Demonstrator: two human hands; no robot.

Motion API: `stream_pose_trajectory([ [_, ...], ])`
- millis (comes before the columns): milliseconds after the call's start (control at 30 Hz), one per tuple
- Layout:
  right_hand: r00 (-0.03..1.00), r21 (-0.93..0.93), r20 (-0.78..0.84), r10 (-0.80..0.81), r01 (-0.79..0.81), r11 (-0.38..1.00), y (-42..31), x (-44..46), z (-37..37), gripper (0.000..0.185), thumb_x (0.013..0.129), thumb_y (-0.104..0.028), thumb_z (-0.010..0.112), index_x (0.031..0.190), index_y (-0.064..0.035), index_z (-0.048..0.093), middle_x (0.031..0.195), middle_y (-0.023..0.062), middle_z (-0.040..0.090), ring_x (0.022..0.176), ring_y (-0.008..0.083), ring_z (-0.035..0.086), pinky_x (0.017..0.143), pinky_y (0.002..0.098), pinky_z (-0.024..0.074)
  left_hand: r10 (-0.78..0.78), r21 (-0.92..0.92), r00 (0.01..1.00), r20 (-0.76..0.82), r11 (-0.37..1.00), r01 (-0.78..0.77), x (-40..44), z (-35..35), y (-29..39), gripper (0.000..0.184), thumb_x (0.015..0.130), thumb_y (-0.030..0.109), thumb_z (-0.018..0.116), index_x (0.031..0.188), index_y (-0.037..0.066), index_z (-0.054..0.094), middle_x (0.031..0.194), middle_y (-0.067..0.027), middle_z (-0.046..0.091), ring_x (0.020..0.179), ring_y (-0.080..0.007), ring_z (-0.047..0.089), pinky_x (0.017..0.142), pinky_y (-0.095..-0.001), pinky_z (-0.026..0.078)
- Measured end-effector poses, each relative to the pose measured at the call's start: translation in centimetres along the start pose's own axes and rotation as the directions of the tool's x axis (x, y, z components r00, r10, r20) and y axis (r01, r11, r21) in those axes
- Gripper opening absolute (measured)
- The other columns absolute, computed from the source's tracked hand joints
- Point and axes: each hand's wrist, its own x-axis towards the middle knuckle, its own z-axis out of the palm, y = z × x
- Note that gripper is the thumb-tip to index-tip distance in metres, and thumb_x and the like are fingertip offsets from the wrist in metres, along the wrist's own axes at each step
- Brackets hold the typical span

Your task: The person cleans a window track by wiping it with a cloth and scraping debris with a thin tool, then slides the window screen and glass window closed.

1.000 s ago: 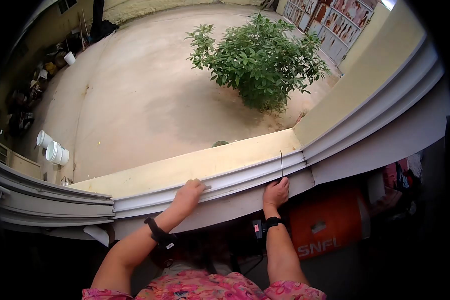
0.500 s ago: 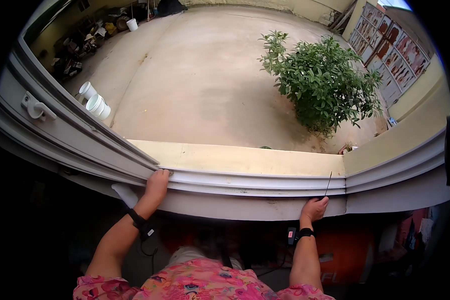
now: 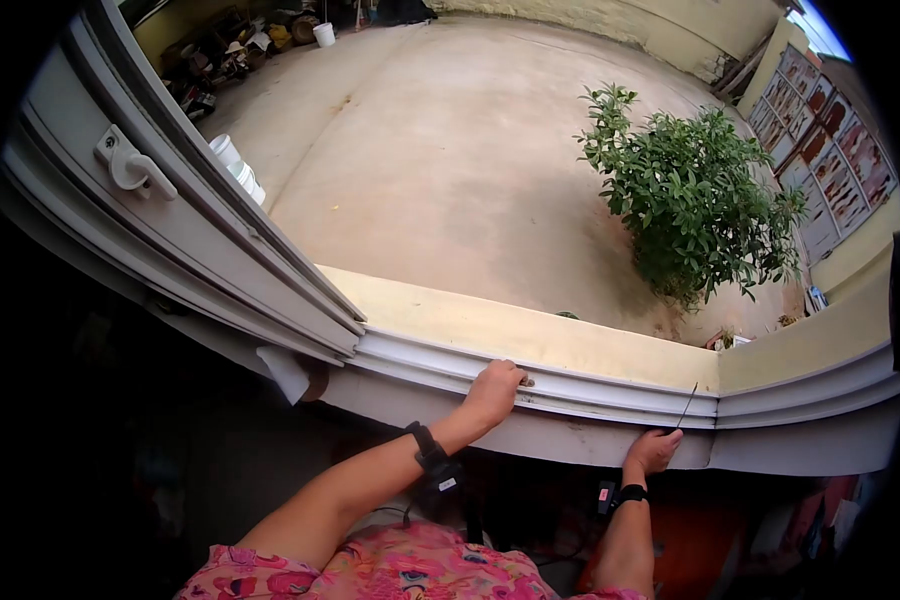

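My left hand (image 3: pixel 494 392) is over the middle of the white window track (image 3: pixel 610 397), its fingers closed and pressed down to the rail. A small brownish bit (image 3: pixel 527 380) shows at its fingertips; what it is I cannot make out. Farther right, my right hand (image 3: pixel 651 451) is closed around the lower end of a thin dark rod (image 3: pixel 688 405), which points up across the track near the corner. Its handle, if any, is hidden in the fingers.
A window sash (image 3: pixel 220 240) with a white latch (image 3: pixel 133 165) stands on the left. A white sheet-like piece (image 3: pixel 284 374) lies by the sill. Outside are a leafy bush (image 3: pixel 690 190), white buckets (image 3: pixel 238 170) and a rusty metal gate (image 3: pixel 820 140).
My left hand has moved right along the track, from beside the sash to the middle. My right hand still holds the rod near the right corner. The view has turned and shifted.
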Motion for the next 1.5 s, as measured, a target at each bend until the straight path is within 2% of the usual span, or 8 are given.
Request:
stream_pose_trajectory([
  [133,1.0,0.013,-0.006,0.0,0.0,1.0,0.1,0.1,0.2,0.02,0.081,-0.013,0.048,0.098,-0.0022,0.045,0.102,0.0186,0.055,0.089,0.0399,0.054,0.07,0.0493,0.0441,-0.01,-0.132,0.972,-0.234,0.991,-0.022,-0.9,-3.7,-0.4,0.023,0.076,-0.002,0.051,0.097,0.003,0.061,0.09,-0.0139,0.061,0.085,-0.0324,0.057,0.075,-0.0367,0.047],
  [267,1.0,0.013,0.002,0.01,-0.01,1.0,-0.1,0.0,-0.1,0.02,0.082,-0.013,0.048,0.098,-0.0017,0.045,0.103,0.0188,0.055,0.09,0.0401,0.054,0.071,0.0492,0.0438,0.009,0.296,0.899,-0.438,0.946,0.135,-3.0,-9.7,-5.3,0.022,0.076,-0.001,0.049,0.097,0.003,0.057,0.091,-0.0122,0.056,0.085,-0.03,0.054,0.073,-0.037,0.047],
  [533,1.0,0.011,0.019,0.008,-0.008,1.0,0.1,0.1,0.0,0.022,0.081,-0.013,0.047,0.1,-0.0019,0.043,0.106,0.0193,0.053,0.09,0.0404,0.054,0.07,0.0492,0.0444,-0.225,0.491,0.87,-0.438,0.751,0.442,-3.0,-9.4,-11.4,0.011,0.074,0.0,0.05,0.083,0.005,0.054,0.083,-0.0125,0.051,0.085,-0.0304,0.05,0.077,-0.0339,0.044],
  [733,0.999,-0.012,0.035,0.019,-0.018,1.0,0.2,0.2,0.2,0.023,0.083,-0.016,0.046,0.102,-0.0017,0.044,0.109,0.0192,0.054,0.093,0.0406,0.054,0.073,0.0485,0.0449,-0.112,-0.188,0.985,-0.128,0.978,0.086,-0.6,-6.2,-5.2,0.014,0.077,0.001,0.058,0.09,0.002,0.064,0.087,-0.0158,0.061,0.085,-0.0312,0.058,0.073,-0.0357,0.048],
  [900,0.999,0.001,0.044,0.001,-0.001,1.0,0.1,0.1,0.1,0.023,0.082,-0.014,0.046,0.101,-0.0016,0.044,0.108,0.0191,0.054,0.092,0.0404,0.054,0.072,0.0489,0.0449,0.15,0.003,0.912,-0.383,0.987,-0.161,-1.5,-9.8,-3.8,0.02,0.075,-0.004,0.06,0.094,0.001,0.061,0.089,-0.0136,0.061,0.085,-0.0302,0.058,0.074,-0.0352,0.048],
  [1133,0.999,-0.004,-0.033,-0.013,0.013,1.0,0.2,0.1,0.3,0.018,0.081,-0.014,0.047,0.095,-0.0022,0.045,0.098,0.0192,0.055,0.087,0.04,0.055,0.068,0.0489,0.045,-0.125,0.35,0.914,-0.386,0.897,0.27,-3.7,-10.3,-10.7,0.013,0.076,-0.002,0.048,0.084,0.002,0.057,0.085,-0.0155,0.05,0.085,-0.0327,0.051,0.074,-0.0373,0.045],
  [1400,0.996,0.009,-0.07,-0.053,0.053,0.999,0.4,0.1,0.5,0.018,0.081,-0.014,0.048,0.094,-0.0022,0.045,0.096,0.019,0.056,0.086,0.0399,0.055,0.068,0.0489,0.0449,0.074,-0.241,0.997,0.011,0.968,-0.069,1.3,-3.5,-2.9,0.02,0.077,0.002,0.061,0.097,0.001,0.061,0.09,-0.0147,0.055,0.078,-0.0303,0.057,0.069,-0.0345,0.047],
  [1500,0.998,0.004,-0.039,-0.041,0.041,0.999,0.0,-0.1,-0.2,0.018,0.081,-0.014,0.048,0.095,-0.0024,0.045,0.097,0.0189,0.056,0.086,0.0399,0.055,0.068,0.0488,0.0449,0.114,-0.28,0.978,-0.177,0.946,-0.161,1.2,-5.7,-0.6,0.021,0.077,-0.002,0.059,0.098,0.002,0.061,0.091,-0.0142,0.056,0.079,-0.0292,0.057,0.069,-0.0334,0.048],
])
